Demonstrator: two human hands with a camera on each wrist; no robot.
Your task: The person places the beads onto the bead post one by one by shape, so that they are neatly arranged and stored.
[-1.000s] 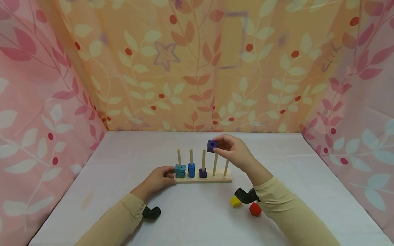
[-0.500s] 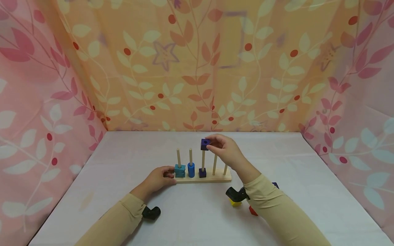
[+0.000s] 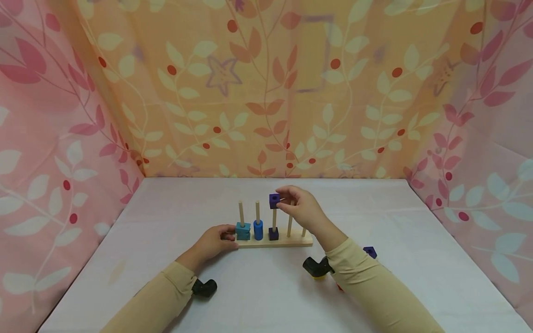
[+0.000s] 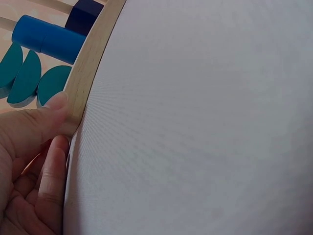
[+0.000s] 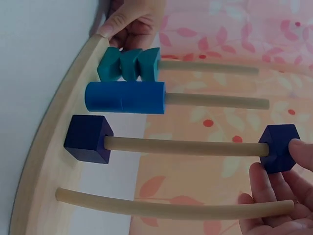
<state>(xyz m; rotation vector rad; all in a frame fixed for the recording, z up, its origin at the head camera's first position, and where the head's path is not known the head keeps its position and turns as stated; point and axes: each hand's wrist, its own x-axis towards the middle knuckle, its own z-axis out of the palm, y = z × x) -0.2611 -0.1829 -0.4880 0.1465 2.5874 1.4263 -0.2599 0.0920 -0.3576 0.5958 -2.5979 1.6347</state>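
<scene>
A wooden peg stacker with several upright pegs stands on the white table. My left hand grips its left end, the thumb lying on the base. My right hand pinches a purple block between thumb and fingers at the top of the third peg. In the right wrist view the peg tip meets the hole of that purple block. Lower on this peg sits another purple block. Teal pieces are stacked on the first peg, blue cylinders on the second. The fourth peg is bare.
To the right, past the forearm, lies one more purple block. A yellow piece and a red piece are mostly hidden by the right wrist camera and sleeve. Patterned curtains enclose the table's back and sides.
My right hand has carried the purple block left to the third peg, then slightly down onto its top. The left hand stays on the stacker's end.
</scene>
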